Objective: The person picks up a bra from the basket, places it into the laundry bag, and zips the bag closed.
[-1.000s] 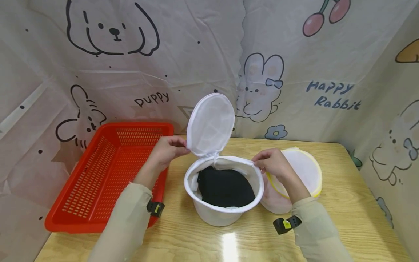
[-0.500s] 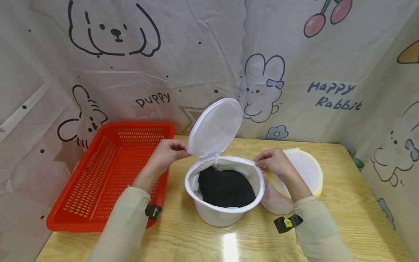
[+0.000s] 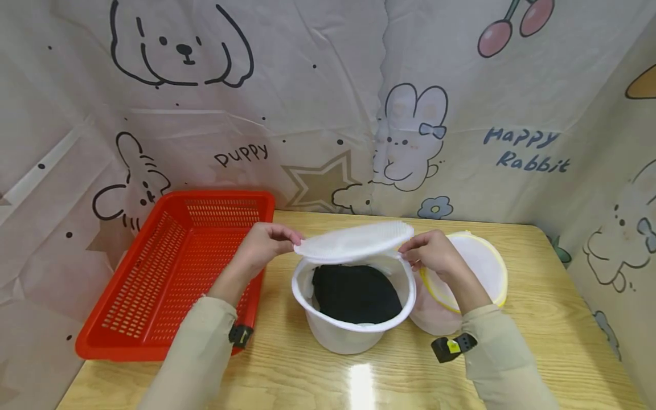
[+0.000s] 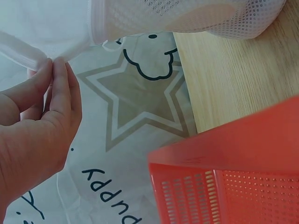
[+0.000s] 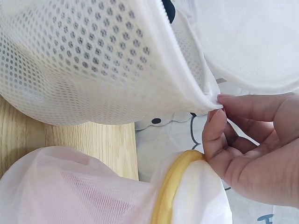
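A white mesh laundry bag [image 3: 344, 337] stands upright on the table with black folded cloth [image 3: 356, 293] inside. Its round flap lid [image 3: 353, 241] slants low over the back of the opening, so the front part of the cloth still shows. My left hand [image 3: 258, 250] pinches the lid's left edge between thumb and fingers; the left wrist view shows the hold on the white piping [image 4: 70, 50]. At the back right of the rim, my right hand [image 3: 434, 255] pinches the edge, seen close in the right wrist view at the zippered rim [image 5: 198, 100].
A red plastic basket [image 3: 171, 350] sits on the left, close to my left forearm. Just right of the white bag lies a pinkish mesh bag [image 3: 435, 316] with a yellow-trimmed lid [image 3: 479, 265], partly under my right hand. A printed cloth [image 3: 318, 85] hangs behind the table [image 3: 287, 376].
The lid has swung down from nearly upright to a low slant over the bag's opening, its edge in my left hand. My right hand keeps its pinch on the rim.
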A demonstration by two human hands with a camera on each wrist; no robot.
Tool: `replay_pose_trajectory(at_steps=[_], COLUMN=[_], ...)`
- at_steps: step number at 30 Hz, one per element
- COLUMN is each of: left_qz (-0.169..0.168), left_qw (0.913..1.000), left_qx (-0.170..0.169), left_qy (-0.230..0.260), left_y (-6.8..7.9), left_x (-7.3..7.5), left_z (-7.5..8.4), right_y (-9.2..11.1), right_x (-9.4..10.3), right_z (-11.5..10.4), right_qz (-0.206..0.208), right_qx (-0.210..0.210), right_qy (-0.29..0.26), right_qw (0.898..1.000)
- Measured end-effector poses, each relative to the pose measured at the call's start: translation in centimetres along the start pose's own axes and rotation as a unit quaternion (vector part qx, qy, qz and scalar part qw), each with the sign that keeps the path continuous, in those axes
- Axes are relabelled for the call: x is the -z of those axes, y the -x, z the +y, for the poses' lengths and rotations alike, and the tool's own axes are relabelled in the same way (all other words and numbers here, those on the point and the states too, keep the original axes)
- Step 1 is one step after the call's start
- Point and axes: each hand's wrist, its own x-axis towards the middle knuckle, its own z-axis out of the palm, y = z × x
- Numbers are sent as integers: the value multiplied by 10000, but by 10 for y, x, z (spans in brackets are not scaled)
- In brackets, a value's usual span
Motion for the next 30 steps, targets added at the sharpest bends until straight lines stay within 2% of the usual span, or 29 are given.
replay_pose_trajectory(at_steps=[8, 13, 17, 25, 30], left_qz=[65, 145, 49, -271, -151], left_qw=[9996, 9982, 9971, 9974, 9963], left_qx=[203, 138, 161, 425, 596], left_qy=[-192, -564, -745, -523, -593], left_y=[4, 5, 6, 6, 6], left_x=[0, -3, -6, -12, -14], left_z=[-1, 0, 3, 1, -2], right_y=[-1, 1, 1, 1, 2], right_x=[0, -1, -1, -1, -1], right_z=[1, 1, 1, 3, 3], right_qz=[-9, -40, -64, -23, -30], right_qx=[-141, -101, -110, -164, -192], right_qy=[-8, -64, -100, -116, -102], right_qw=[9999, 9999, 9999, 9998, 9998])
